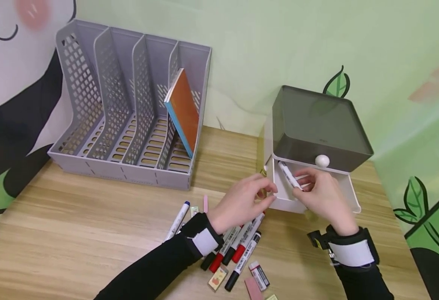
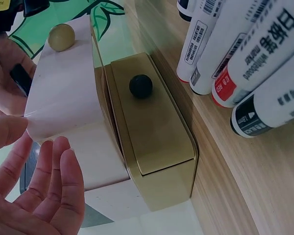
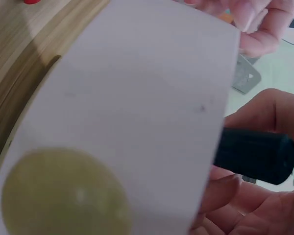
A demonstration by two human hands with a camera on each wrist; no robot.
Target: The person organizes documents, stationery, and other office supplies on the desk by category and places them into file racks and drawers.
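My right hand point(image 1: 322, 193) holds a whiteboard marker point(image 1: 288, 174) by its near end, over the pulled-out white drawer point(image 1: 348, 189). The marker's dark cap point(image 3: 257, 155) shows past the drawer front in the right wrist view. At the drawer's front left corner is my left hand point(image 1: 243, 200), loosely bent, its thumb and fingertips at the rim. In the left wrist view, several fingers point(image 2: 56, 169) spread below that corner. A pale round knob point(image 2: 61, 37) sits on the drawer front. Above the drawer is a dark grey compartment point(image 1: 322, 121) with a white knob point(image 1: 322, 161).
Several markers point(image 1: 243, 260) lie beneath and beside my left forearm, near erasers point(image 1: 259, 276). One blue-capped marker point(image 1: 177, 221) lies further left. A grey file rack point(image 1: 119, 175) holds an orange book point(image 1: 183, 112). A gold-coloured drawer unit point(image 2: 154, 115) stands beside the white drawer.
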